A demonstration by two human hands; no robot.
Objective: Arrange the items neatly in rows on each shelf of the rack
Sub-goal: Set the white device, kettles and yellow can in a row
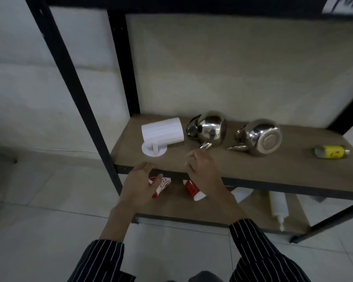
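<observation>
Both hands hover at the front edge of the brown wooden shelf point(273, 171) of the black metal rack point(75, 82), and neither holds anything. The left hand point(140, 180) has its fingers loosely spread, and the right hand point(202, 169) has them gently curved.

Just beyond the right hand's fingertips lies a shiny round steel kettle point(209, 129), tipped on its side with its spout toward the hand. A second steel kettle point(260, 138) lies further to that hand's right, flat bottom facing out. A small yellow bottle point(331, 152) lies on its side well beyond it. Ahead of the left hand lies a toppled white ribbed plastic cylinder with a round base point(161, 133). Below both hands, on the lower shelf, lie red-and-white tubes point(192, 189).

The step in hand is probably righting the nearer kettle. Its polished, round body will likely slip and roll, so cup it with both hands. Stand it on its base toward the back, then set the other items beside it in one even line.
</observation>
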